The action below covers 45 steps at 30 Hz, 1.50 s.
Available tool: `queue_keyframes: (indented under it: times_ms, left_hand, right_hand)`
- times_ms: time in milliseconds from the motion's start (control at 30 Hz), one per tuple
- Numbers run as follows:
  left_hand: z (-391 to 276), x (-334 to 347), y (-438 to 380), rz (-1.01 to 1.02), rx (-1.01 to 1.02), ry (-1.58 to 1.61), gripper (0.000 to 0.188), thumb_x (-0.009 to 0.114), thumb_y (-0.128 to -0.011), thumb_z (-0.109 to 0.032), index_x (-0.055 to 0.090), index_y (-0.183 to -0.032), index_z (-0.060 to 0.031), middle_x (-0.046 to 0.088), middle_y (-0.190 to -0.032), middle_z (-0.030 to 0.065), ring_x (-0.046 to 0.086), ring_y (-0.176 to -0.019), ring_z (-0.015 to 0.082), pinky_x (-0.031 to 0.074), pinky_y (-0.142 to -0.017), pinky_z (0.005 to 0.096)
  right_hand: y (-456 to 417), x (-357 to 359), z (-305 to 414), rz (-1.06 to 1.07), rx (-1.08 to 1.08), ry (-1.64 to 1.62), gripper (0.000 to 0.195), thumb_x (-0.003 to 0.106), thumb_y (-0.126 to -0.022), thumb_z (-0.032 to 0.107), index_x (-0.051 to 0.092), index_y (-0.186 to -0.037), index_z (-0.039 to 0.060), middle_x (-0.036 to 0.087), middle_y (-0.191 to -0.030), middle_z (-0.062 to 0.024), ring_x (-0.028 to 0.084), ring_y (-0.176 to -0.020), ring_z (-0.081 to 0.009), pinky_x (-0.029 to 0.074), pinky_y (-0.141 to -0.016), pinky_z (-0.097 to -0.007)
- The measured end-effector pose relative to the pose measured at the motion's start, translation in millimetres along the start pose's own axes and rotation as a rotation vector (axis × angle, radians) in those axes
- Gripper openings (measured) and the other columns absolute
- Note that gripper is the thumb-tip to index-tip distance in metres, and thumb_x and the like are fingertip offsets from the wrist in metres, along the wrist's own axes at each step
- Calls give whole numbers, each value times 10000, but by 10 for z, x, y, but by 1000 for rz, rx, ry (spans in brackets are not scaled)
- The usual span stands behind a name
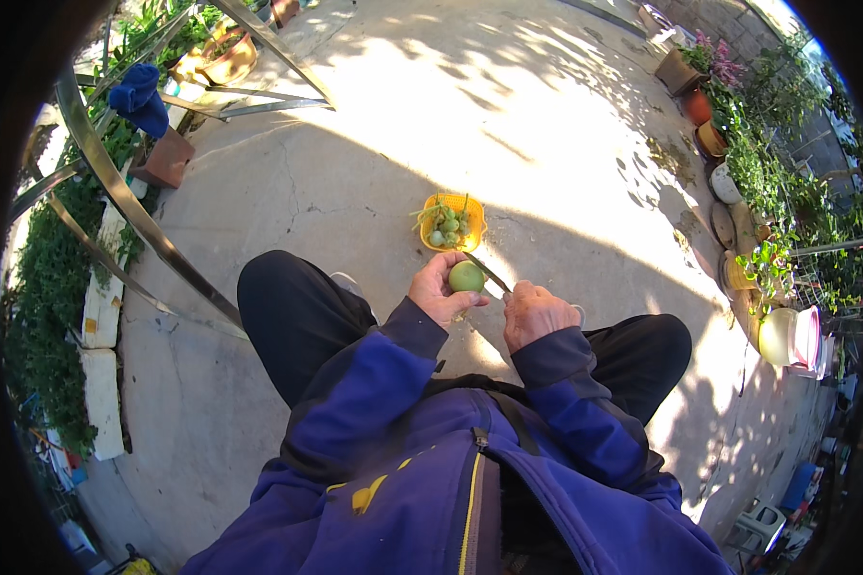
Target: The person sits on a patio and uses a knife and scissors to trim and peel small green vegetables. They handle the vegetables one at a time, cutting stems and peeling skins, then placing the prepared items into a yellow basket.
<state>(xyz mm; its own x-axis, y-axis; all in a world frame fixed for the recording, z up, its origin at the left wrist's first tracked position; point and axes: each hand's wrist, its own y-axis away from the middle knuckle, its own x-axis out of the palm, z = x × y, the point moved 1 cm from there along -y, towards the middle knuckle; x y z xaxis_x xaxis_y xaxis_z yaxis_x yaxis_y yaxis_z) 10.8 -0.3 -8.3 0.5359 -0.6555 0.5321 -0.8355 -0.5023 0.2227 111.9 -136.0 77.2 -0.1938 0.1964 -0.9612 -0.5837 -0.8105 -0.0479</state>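
My left hand [435,287] holds a round, pale green fruit [467,277], perhaps a green tomato, with the thumb below it and the fingers behind. In my right hand [539,314] is a knife [490,273], gripped by its handle. Its blade slants up and left past the fruit's upper right side; whether the edge touches the skin I cannot tell. Just beyond my hands, a yellow plastic basket [482,215] stands on the concrete ground. Several green fruits [449,226] with stalks lie inside it, some stalks sticking out over the left rim.
My bent knees flank my hands. Left, a curved metal frame [126,194] bears a blue cloth [141,100], near a brick [165,158] and a planting bed edged with white blocks [103,402]. Potted plants [755,269] line the right side. A plastic stool [761,525] stands lower right.
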Motion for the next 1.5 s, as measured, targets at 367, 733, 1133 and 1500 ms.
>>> queue_keyframes:
  times_ms: [367, 733, 1133, 1500]
  left_hand:
    - [-34, 17, 12, -44, 19, -114, 557, 712, -731, 177, 508, -1221, 7, 652, -1065, 121, 680, -942, 198, 623, -803, 355]
    - [-71, 57, 50, -63, 51, -46, 513, 697, -757, 170, 489, -1199, 15, 648, -1050, 145, 671, -1007, 228, 617, -819, 370]
    - [-23, -26, 34, 44, 27, 143, 484, 633, -840, 121, 476, -1283, 4, 630, -1182, 154, 639, -1133, 299, 599, -883, 411]
    - [-1, -17, 5, -67, 91, -232, 634, 716, -747, 162, 502, -1318, -8, 642, -1131, 103, 652, -1013, 176, 594, -872, 348]
  right_hand:
    - [98, 14, 55, -19, -61, -19, 172, 628, -882, 206, 574, -852, 45, 637, -761, -142, 648, -646, -340, 505, -556, -443]
    - [82, -9, 66, -34, -24, -53, 189, 618, -900, 218, 564, -835, 49, 636, -764, -155, 635, -650, -377, 479, -559, -466]
    - [55, 12, 6, -77, -23, -95, 187, 616, -906, 217, 556, -846, 50, 625, -750, -153, 634, -660, -370, 484, -568, -453]
    - [182, 4, 133, -3, -141, -42, 158, 645, -866, 187, 571, -851, 48, 626, -736, -133, 655, -647, -322, 507, -559, -435]
